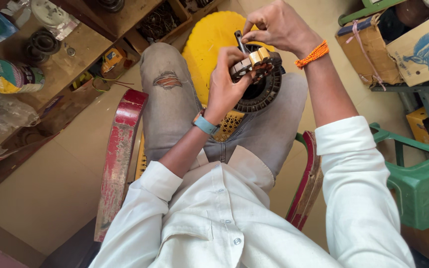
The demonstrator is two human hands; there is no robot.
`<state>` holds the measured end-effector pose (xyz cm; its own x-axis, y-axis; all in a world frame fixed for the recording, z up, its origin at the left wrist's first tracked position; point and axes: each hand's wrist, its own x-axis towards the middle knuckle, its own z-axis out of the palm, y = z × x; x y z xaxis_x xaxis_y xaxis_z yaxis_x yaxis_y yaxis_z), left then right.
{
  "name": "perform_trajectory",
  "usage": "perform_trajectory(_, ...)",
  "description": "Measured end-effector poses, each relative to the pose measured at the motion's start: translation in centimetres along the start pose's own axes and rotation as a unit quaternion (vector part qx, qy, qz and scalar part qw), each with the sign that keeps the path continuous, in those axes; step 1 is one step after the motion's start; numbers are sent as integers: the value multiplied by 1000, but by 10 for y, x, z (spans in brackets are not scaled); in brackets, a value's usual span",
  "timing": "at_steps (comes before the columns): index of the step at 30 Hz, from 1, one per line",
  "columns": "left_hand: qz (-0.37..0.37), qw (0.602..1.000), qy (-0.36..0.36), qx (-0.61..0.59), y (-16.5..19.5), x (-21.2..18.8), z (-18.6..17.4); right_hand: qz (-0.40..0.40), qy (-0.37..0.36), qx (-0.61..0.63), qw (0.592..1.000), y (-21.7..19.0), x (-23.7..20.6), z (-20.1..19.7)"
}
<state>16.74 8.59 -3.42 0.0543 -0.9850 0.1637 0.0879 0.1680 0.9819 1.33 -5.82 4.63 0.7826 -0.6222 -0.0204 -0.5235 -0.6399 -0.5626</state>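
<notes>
Left hand [227, 82], upper centre of frame: fingers wrapped closed around a round black motor stator [260, 82] with copper-coloured windings, propped against the right thigh above the lap; teal wristband at the wrist.

Right hand [276, 25], top centre: fingertips pinched shut on a short dark metal shaft [240, 40] that stands up from the top of the stator; orange thread bracelet [313, 54] at the wrist.

Seated person, lower half of frame: white button shirt, sleeves rolled to the forearm; grey jeans [175, 104], torn at the left knee.

Chair armrests [120, 154], red and worn, either side of the legs.

Yellow plastic stool [209, 44], behind the hands, partly hidden by them.

Wooden workbench [75, 54], upper left: round tins, dark ring-shaped parts, a clear plastic bag, a box of tangled wire.

Green plastic stool [423, 183], right edge.

Cardboard boxes [398, 49], upper right, one tied with string, one bearing a blue bird print.

Floor: pale tile.
</notes>
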Motion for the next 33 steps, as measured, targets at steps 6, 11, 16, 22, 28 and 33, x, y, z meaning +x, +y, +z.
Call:
perform_trajectory(6,-94,946,-98,-293,-18,11,-27,-42,-42,-98,993,-21,20,-7)
perform_trajectory(11,-94,961,-85,-246,-20,6,-31,-46,-1,-155,987,-42,1,-11)
perform_trajectory(16,-76,958,-106,-256,-19,2,-34,53,26,-105,993,-57,-27,-30)
perform_trajectory(22,-48,962,-93,-252,-17,-7,-27,45,49,-120,991,-84,-34,-29)
perform_trajectory(28,-45,971,-64,-226,-11,-14,-22,101,50,-139,984,-118,-44,-25)
perform_trajectory(33,-24,978,-56,-199,-8,-14,-25,140,128,-50,981,-136,-67,-2)
